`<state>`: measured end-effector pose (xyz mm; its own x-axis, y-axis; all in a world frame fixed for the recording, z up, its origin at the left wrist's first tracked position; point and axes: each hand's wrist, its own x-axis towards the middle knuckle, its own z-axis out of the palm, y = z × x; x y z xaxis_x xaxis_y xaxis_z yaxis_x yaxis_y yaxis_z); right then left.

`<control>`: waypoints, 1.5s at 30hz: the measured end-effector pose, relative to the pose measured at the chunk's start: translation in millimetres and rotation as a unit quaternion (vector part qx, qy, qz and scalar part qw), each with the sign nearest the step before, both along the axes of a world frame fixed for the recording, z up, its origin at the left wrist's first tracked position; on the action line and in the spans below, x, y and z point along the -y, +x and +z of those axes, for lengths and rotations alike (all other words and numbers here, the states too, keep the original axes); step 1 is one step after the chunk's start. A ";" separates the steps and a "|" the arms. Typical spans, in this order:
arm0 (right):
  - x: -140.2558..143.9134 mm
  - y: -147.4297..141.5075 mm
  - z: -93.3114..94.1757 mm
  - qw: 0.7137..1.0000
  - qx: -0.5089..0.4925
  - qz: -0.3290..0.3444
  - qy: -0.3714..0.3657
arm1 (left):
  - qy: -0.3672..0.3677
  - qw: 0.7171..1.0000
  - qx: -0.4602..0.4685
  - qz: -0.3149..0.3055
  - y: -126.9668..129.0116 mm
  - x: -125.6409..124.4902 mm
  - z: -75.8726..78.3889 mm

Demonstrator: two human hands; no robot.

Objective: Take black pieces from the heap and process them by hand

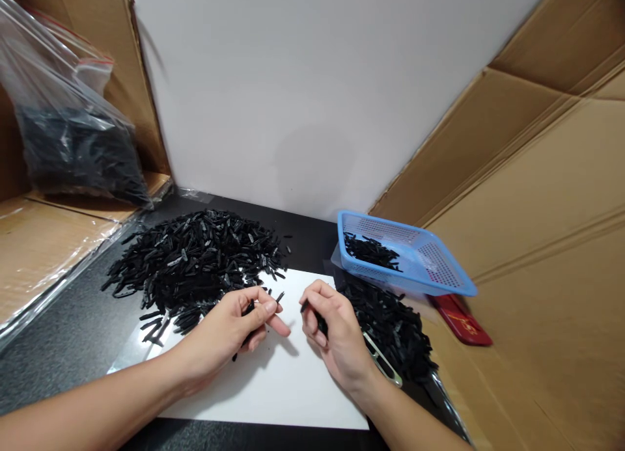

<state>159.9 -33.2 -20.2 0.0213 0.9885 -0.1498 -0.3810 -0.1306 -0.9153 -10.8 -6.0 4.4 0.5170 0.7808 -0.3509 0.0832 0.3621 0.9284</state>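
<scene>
Over a white sheet [283, 386], my left hand [251, 321] is closed around several thin black pieces; one slender black piece [280, 297] pokes out past the thumb and index finger. Facing it, my right hand [329, 317] is curled, with small dark strips [321, 322] between thumb and fingers and in the palm. A large heap of black strips [195, 256] lies beyond my left hand. Another heap of black strips [390, 324] is at the right, beside my right wrist. What the strips are made of, I cannot tell.
A blue perforated basket [415, 278] holding some black strips stands at the back right. A green-rimmed tool [383, 360] lies by my right wrist, and a red item [461, 321] beyond. A zip bag [78, 145] of dark pieces leans at the left. Cardboard walls [551, 138] flank the table.
</scene>
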 end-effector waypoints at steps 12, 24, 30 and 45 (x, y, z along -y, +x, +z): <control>0.3 4.2 -0.5 0.964 0.243 0.009 0.109 | 0.002 0.999 0.018 -0.034 -1.6 2.0 0.2; 0.4 2.8 -0.3 0.969 0.230 -0.046 0.081 | -0.083 0.994 0.059 0.047 0.9 5.5 6.6; 1.6 1.8 -1.9 0.983 0.173 -0.033 0.050 | -0.048 0.998 0.027 0.012 -1.0 2.8 0.2; 1.1 0.7 4.8 1.000 -0.017 0.010 -0.015 | -0.057 0.996 0.054 0.048 -1.9 0.6 2.9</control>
